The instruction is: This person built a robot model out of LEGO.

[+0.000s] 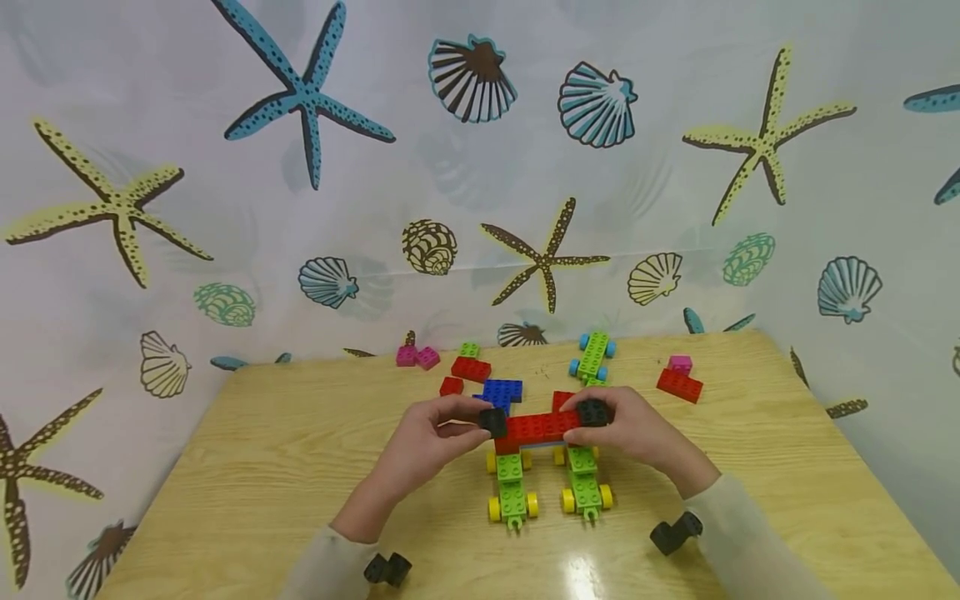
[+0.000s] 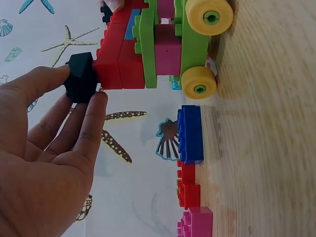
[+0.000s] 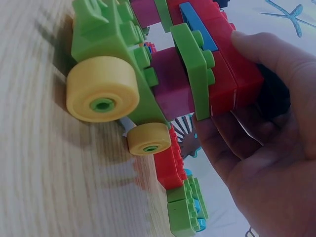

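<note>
Head view, frame centre. I saw left hand [image 1: 427, 442] pinching black block [image 1: 492, 421] between thumb and fingers, pressed against left end of red beam [image 1: 536, 427]. Beam bridged two green wheeled chassis [image 1: 512, 487] standing on wooden table [image 1: 225, 467]. Right hand [image 1: 637, 433] pinched second black block [image 1: 592, 412] at beam's right end, fingers curled round it. I judged step: capping both beam ends. Next move called for even inward push, chassis kept square. Loose bricks [image 1: 678, 383] lay upper right.

Bright even light, tabletop [image 1: 570, 575] glare
</note>
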`<state>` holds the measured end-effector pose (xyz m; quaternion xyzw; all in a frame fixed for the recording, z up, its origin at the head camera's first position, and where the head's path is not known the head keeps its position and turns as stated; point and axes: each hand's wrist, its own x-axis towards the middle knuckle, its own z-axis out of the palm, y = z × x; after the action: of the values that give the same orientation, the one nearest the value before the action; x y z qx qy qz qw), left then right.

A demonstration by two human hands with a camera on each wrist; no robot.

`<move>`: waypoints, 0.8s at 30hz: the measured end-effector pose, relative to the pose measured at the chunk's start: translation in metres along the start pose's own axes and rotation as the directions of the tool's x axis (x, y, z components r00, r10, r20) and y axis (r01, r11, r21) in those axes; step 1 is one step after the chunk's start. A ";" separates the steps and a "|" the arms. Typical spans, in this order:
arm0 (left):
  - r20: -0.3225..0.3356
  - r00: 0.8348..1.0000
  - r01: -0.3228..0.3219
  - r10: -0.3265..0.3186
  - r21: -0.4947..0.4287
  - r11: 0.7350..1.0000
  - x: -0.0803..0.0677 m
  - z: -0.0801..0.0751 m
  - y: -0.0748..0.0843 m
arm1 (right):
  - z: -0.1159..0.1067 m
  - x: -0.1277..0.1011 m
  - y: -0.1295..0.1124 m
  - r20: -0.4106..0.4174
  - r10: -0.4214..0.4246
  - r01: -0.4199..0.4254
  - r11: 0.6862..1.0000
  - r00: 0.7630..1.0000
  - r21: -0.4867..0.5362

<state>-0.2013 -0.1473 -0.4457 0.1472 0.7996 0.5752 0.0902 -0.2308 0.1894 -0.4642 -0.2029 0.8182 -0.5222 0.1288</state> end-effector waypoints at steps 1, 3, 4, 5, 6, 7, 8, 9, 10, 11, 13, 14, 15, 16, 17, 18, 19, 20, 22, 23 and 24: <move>0.001 1.000 -0.002 0.002 0.002 1.000 0.000 0.000 0.000 | 0.000 0.000 0.000 0.000 0.002 -0.002 1.000 1.000 0.001; 0.005 1.000 -0.007 0.007 0.007 1.000 0.000 0.000 0.000 | 0.000 0.000 0.000 -0.001 0.006 -0.006 1.000 1.000 0.001; 0.008 1.000 -0.009 0.009 0.008 1.000 -0.001 -0.001 0.000 | 0.000 0.000 0.000 0.000 0.008 -0.008 1.000 1.000 0.002; 0.011 1.000 -0.009 0.009 0.010 1.000 -0.001 -0.001 0.000 | 0.000 -0.001 0.000 0.000 0.009 -0.009 1.000 1.000 0.001; 0.013 1.000 -0.009 0.009 0.014 1.000 -0.001 -0.001 0.000 | 0.000 -0.001 0.000 -0.001 0.009 -0.009 1.000 1.000 -0.001; 0.011 1.000 -0.006 0.006 0.017 1.000 -0.001 -0.002 0.000 | 0.000 -0.001 0.000 -0.001 0.009 -0.009 1.000 1.000 -0.003; 0.010 1.000 -0.005 0.004 0.021 1.000 -0.001 -0.002 0.000 | 0.000 -0.001 0.000 -0.003 0.009 -0.009 1.000 1.000 -0.005; 0.007 1.000 -0.004 0.003 0.028 1.000 0.000 -0.002 0.000 | 0.000 -0.001 0.000 -0.004 0.009 -0.009 1.000 1.000 -0.007; 0.004 1.000 -0.001 0.001 0.032 0.999 0.000 -0.002 -0.001 | 0.000 -0.001 0.000 -0.003 0.009 -0.009 1.000 1.000 -0.007; -0.001 1.000 -0.001 0.001 0.040 0.999 0.000 -0.002 -0.001 | 0.000 -0.001 0.000 -0.003 0.010 -0.010 1.000 1.000 -0.006; -0.007 1.000 -0.001 0.001 0.056 0.998 0.001 -0.001 -0.002 | 0.000 0.000 -0.001 -0.002 0.011 -0.011 1.000 1.000 -0.005; -0.008 1.000 -0.008 0.008 0.065 0.998 0.001 -0.001 -0.003 | 0.000 0.000 -0.001 -0.001 0.011 -0.011 1.000 1.000 -0.005; -0.009 1.000 -0.015 0.016 0.075 0.997 0.001 -0.001 -0.004 | 0.000 0.000 -0.001 -0.001 0.010 -0.010 1.000 1.000 -0.003; -0.010 1.000 -0.024 0.025 0.086 0.996 0.001 -0.001 -0.004 | 0.000 0.000 -0.001 0.000 0.010 -0.010 1.000 1.000 -0.002; -0.010 0.999 -0.037 0.038 0.101 0.994 0.002 -0.001 -0.004 | 0.000 0.000 -0.001 0.000 0.009 -0.009 1.000 1.000 -0.002; -0.009 0.999 -0.049 0.051 0.116 0.992 0.002 -0.001 -0.005 | 0.000 0.000 -0.001 0.000 0.007 -0.007 1.000 1.000 -0.004; -0.007 0.998 -0.065 0.066 0.134 0.989 0.001 -0.001 -0.005 | 0.000 0.000 -0.001 0.001 0.007 -0.007 1.000 1.000 -0.003; -0.007 0.997 -0.080 0.082 0.153 0.985 0.001 -0.001 -0.005 | 0.000 0.000 -0.001 0.000 0.005 -0.005 1.000 1.000 -0.005; -0.008 0.994 -0.106 0.109 0.192 0.976 0.001 -0.001 -0.005 | 0.000 0.000 -0.001 -0.003 0.001 -0.001 1.000 1.000 -0.009; -0.009 0.993 -0.116 0.120 0.209 0.971 0.001 -0.001 -0.004 | 0.000 0.000 0.000 -0.004 -0.001 0.001 1.000 1.000 -0.011; -0.008 0.991 -0.125 0.130 0.223 0.967 0.001 0.000 -0.004 | 0.000 0.000 0.000 -0.005 -0.003 0.003 1.000 1.000 -0.013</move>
<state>-0.2026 -0.1485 -0.4492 0.2009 0.8488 0.4884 0.0268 -0.2306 0.1893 -0.4641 -0.2037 0.8215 -0.5177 0.1248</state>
